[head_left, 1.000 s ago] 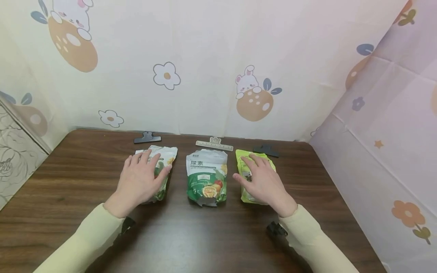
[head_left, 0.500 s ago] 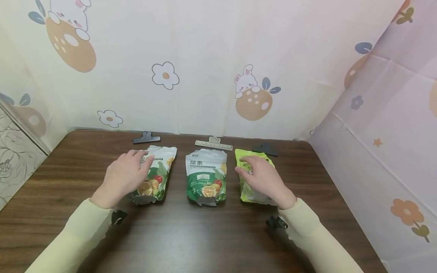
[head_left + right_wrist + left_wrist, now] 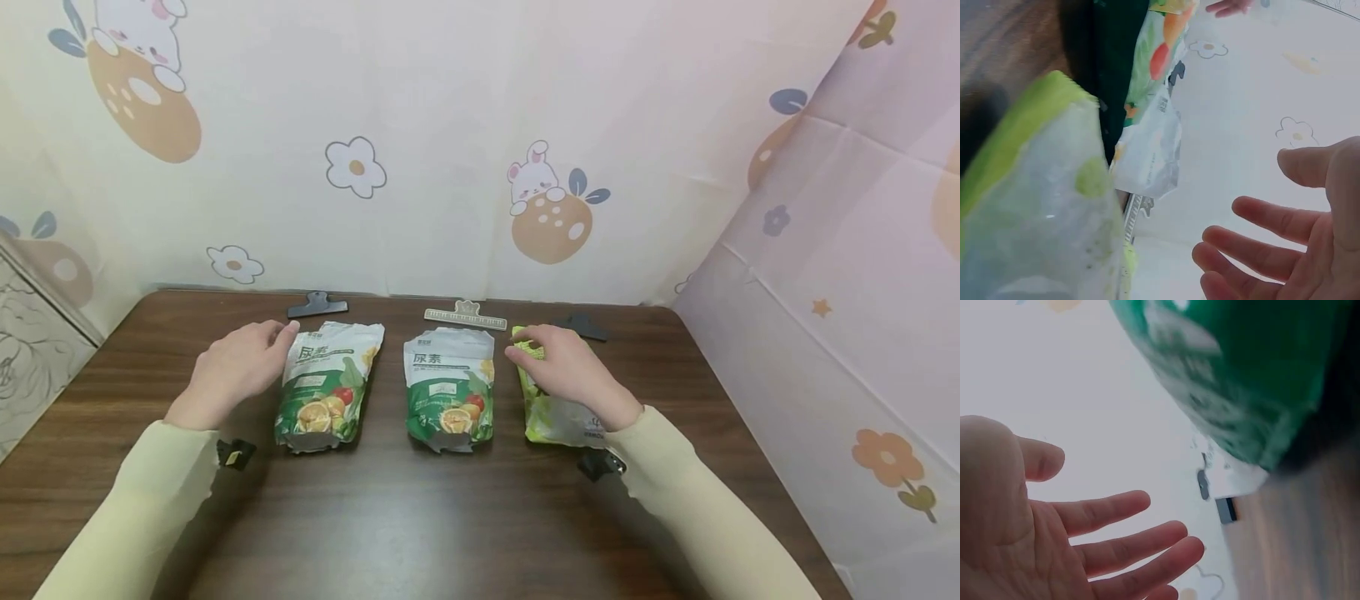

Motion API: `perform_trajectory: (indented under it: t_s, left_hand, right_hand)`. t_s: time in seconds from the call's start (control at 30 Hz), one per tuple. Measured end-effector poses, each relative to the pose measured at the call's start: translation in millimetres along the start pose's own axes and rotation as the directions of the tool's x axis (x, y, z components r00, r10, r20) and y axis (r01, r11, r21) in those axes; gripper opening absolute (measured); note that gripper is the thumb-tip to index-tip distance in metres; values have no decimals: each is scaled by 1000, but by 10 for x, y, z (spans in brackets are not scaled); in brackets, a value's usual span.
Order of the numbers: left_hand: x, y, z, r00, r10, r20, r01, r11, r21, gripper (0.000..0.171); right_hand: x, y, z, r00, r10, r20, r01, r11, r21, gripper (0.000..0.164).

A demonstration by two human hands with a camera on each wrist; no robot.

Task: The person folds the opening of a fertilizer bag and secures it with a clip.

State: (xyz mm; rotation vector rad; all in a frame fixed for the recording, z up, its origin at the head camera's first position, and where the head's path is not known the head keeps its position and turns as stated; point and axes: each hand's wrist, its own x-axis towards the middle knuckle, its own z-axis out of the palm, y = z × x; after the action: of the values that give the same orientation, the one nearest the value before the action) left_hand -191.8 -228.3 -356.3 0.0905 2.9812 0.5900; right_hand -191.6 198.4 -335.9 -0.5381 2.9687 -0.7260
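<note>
Three printed pouches lie in a row on the table in the head view. My left hand (image 3: pixel 236 367) hovers at the left side of the first green-and-white pouch (image 3: pixel 330 387). In the left wrist view its fingers (image 3: pixel 1141 550) are spread and relaxed, apart from the pouch's green side (image 3: pixel 1241 369). A matching pouch (image 3: pixel 450 387) with fruit on its front lies in the middle. My right hand (image 3: pixel 573 371) is above the yellow-green pouch (image 3: pixel 551 421), hiding much of it. The right wrist view shows loosely bent fingers (image 3: pixel 1254 250) holding nothing, with the pale pouch (image 3: pixel 1041 206) beside them.
Behind the pouches lie a dark bulldog clip (image 3: pixel 318 307), a clear ruler-edged clip (image 3: pixel 467 317) and another dark clip (image 3: pixel 585 327). The brown wooden table (image 3: pixel 420 533) ends at a patterned curtain (image 3: pixel 435 225), with more curtain (image 3: pixel 847 292) along the right.
My left hand has moved left and down off the first pouch, uncovering its front. My right hand has stayed over the yellow-green pouch, its fingers more bent. The pouches keep their places.
</note>
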Motion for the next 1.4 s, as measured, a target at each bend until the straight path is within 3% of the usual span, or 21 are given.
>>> perform_trajectory:
  t_s: [0.2,0.33,0.63,0.9,1.1,1.4]
  left_hand:
    - [116,-207,3,994,-22,111,34,994,-105,90]
    - [178,-291,-4,982,-32,186,73,973,-217,94]
    - [279,-381,33,964,-43,261,132,934,-333,90]
    - [387,-447,93,969,-20,248,110,929,-354,75]
    - [420,-511,183,976,21,216,57,936,-348,55]
    - [420,-534,255,974,-1,225,84,929,-361,56]
  right_hand:
    - [103,-58,-31,999,14,33,-14,1000,11,41]
    - [213,-71,-44,999,8,52,-10,999,36,39]
    - [474,-149,9,990,4,138,-15,997,76,41]
    - [700,-249,71,984,-24,175,11,997,77,39]
    - [805,-354,106,980,-32,199,16,997,81,40]
    - [929,-404,129,972,-17,235,-9,994,108,39]
